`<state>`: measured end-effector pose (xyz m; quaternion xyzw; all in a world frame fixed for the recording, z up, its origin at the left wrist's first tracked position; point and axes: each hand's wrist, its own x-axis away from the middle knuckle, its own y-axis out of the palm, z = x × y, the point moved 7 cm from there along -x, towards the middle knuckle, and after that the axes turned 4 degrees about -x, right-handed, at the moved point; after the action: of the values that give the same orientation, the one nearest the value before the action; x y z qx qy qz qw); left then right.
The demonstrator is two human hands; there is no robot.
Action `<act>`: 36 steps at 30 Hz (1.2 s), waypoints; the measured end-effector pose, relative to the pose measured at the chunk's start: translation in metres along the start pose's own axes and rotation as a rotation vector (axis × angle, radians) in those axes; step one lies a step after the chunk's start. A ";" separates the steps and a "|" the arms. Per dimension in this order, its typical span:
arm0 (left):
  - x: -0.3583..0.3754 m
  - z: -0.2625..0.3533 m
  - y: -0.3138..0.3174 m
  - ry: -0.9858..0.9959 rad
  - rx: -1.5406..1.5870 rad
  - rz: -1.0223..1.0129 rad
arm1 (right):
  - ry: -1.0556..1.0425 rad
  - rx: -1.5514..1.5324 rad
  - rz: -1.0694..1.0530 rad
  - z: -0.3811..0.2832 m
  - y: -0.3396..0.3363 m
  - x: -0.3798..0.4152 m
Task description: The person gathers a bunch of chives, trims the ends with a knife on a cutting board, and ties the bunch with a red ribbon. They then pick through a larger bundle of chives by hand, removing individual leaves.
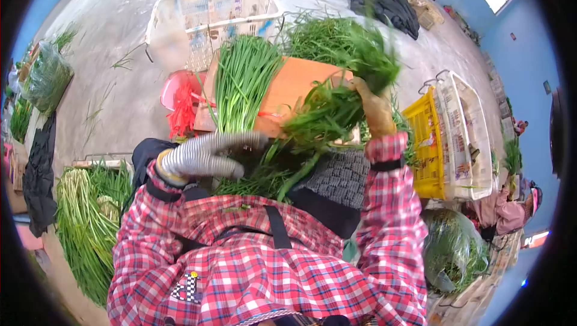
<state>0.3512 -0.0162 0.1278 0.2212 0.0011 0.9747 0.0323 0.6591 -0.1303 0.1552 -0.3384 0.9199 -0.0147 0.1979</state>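
Observation:
My left hand (207, 154), in a grey-and-white striped glove, hovers over my lap with thumb and fingers apart, holding nothing. My right hand (374, 109) is closed on a loose bunch of green chives (374, 55), which is smeared by motion; some of the leaves hang toward my lap. A neat bundle of chives (245, 85) lies on the left part of an orange-brown board (303, 82) in front of me. Loose chive leaves (252, 178) cover my lap.
A white crate (216, 22) stands beyond the board, with a pile of chives (315, 37) beside it. Red plastic ties (183, 112) hang left of the board. Yellow (425, 148) and white (466, 139) crates stand right. More chives (90, 230) fill a container at left.

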 end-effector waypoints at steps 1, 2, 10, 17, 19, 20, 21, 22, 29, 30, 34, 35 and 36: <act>0.002 -0.006 0.004 0.132 -0.029 -0.041 | -0.006 -0.217 0.062 -0.001 -0.002 0.001; 0.004 -0.013 0.009 0.252 -0.052 -0.088 | -0.058 -0.274 0.052 -0.008 -0.008 0.001; 0.010 -0.064 0.003 0.256 -0.253 0.176 | 0.124 -0.527 0.253 -0.046 -0.016 0.013; 0.004 -0.078 0.007 0.150 -0.122 0.189 | 0.094 -0.381 0.231 -0.034 -0.023 0.013; 0.006 -0.078 0.005 0.176 -0.007 0.240 | -0.013 -0.280 0.085 -0.001 -0.013 0.010; 0.009 -0.077 0.006 0.178 -0.021 0.232 | -0.184 -0.090 -0.043 0.024 -0.004 0.004; 0.010 -0.071 0.001 0.196 -0.213 0.261 | -0.088 0.040 0.090 0.012 -0.013 0.009; 0.009 -0.067 -0.002 0.206 -0.393 0.297 | -0.185 -0.369 0.268 -0.025 -0.015 0.014; 0.019 -0.054 -0.006 0.222 -0.344 0.413 | -0.273 -0.075 0.138 0.042 -0.018 0.013; 0.020 -0.048 -0.008 0.224 -0.344 0.423 | -0.398 -0.162 0.245 0.021 -0.033 0.006; 0.035 0.017 -0.027 0.252 -0.119 0.453 | 0.000 -0.103 -0.071 -0.110 -0.020 0.016; 0.032 0.047 -0.031 0.420 -0.320 0.473 | -0.051 -0.149 -0.145 -0.136 -0.011 0.018; 0.028 0.076 -0.028 0.515 -0.348 0.442 | -0.102 -0.193 -0.222 -0.160 -0.002 0.019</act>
<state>0.3604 0.0123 0.2079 -0.0449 -0.2043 0.9674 -0.1429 0.5870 -0.1609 0.2957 -0.4556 0.8627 0.0693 0.2083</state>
